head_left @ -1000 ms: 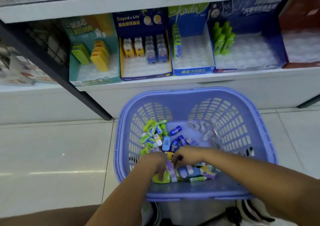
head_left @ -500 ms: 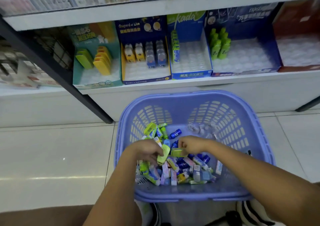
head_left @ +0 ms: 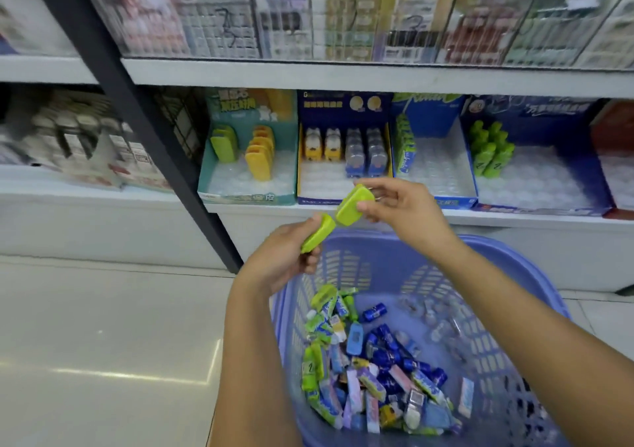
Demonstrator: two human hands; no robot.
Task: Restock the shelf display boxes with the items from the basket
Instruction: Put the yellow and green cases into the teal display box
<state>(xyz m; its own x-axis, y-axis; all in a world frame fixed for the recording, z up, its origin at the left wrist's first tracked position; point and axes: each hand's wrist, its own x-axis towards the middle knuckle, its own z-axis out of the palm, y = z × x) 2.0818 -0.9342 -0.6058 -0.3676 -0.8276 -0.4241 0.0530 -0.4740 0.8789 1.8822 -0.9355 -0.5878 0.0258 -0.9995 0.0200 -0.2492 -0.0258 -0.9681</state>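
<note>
above the far rim of the purple basket (head_left: 374, 257), the left hand (head_left: 284, 264) curls its fingers round one lime-green case (head_left: 317, 234), and the right hand (head_left: 408, 209) pinches a second lime-green case (head_left: 353, 203); the two cases almost touch. beyond the basket, a teal display box (head_left: 247, 197) on the shelf (head_left: 377, 211) holds similar green and yellow cases

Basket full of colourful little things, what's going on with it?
A person is restocking shelf boxes from the purple basket. The left hand grips one lime-green case and the right hand pinches a second green case, both above the basket, in front of the teal display box, which has matching cases inside. Many small packs lie in the basket.
</note>
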